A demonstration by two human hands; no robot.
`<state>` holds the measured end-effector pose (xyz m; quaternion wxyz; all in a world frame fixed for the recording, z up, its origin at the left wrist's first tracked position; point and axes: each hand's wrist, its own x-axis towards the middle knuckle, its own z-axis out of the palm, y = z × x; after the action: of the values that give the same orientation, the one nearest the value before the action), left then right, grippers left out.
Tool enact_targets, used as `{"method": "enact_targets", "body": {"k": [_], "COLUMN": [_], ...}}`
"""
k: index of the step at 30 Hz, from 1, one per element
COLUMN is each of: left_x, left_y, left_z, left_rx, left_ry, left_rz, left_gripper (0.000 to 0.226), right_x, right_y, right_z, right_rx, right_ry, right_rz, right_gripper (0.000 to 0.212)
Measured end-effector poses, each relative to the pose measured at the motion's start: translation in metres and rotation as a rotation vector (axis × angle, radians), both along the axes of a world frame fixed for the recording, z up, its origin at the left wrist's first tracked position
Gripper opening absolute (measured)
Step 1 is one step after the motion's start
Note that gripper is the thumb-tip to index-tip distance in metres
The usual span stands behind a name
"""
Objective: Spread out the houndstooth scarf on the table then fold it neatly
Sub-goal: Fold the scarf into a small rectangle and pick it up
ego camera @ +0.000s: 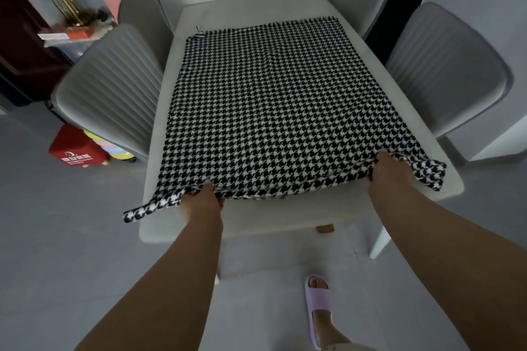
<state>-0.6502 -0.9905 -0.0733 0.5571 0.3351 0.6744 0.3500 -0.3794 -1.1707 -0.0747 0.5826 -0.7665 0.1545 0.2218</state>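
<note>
Houndstooth scarf (273, 105) lies spread flat over the white table (336, 208), its near edge lifted slightly. Left hand (203, 200) and right hand (390, 172) each pinch that edge, fingers curled under the cloth.

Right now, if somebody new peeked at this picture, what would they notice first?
First, the big black-and-white scarf, spread flat over most of the pale table, its fringe at the far edge. Next, the two bare arms reaching in from below: the left hand and the right hand each grip the scarf's near edge, and its corners stick out past them. After that, the lilac slipper on the grey floor below.
</note>
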Motion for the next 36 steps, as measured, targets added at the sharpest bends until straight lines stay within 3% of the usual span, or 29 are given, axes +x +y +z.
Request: {"method": "enact_targets", "body": {"k": [3,11,23,27,31,36], "left_x": [0.016,0.063,0.128,0.146,0.169,0.205], "left_y": [0.019,0.082,0.186,0.228,0.268,0.322], "left_z": [0.014,0.039,0.062,0.068,0.084,0.097], "left_rx": [0.063,0.232,0.298,0.330,0.367,0.381], "left_ry": [0.005,0.188,0.412,0.389,0.452,0.504], "left_rz": [-0.022,-0.068,-0.108,-0.152,-0.250,-0.318], "left_gripper": [0.024,0.039,0.067,0.084,0.062,0.056], "right_x": [0.012,0.071,0.155,0.174,0.197,0.227], "right_y": [0.024,0.075,0.176,0.209,0.241,0.281], "right_z": [0.019,0.036,0.054,0.071,0.090,0.102], "right_rx": [0.013,-0.043,-0.101,-0.052,-0.076,-0.011], "right_ry": [-0.089,-0.247,-0.283,-0.248,-0.263,-0.365], "right_rz": [-0.103,-0.006,0.098,0.044,0.034,0.010], "right_gripper": [0.054,0.056,0.060,0.058,0.054,0.048]}}
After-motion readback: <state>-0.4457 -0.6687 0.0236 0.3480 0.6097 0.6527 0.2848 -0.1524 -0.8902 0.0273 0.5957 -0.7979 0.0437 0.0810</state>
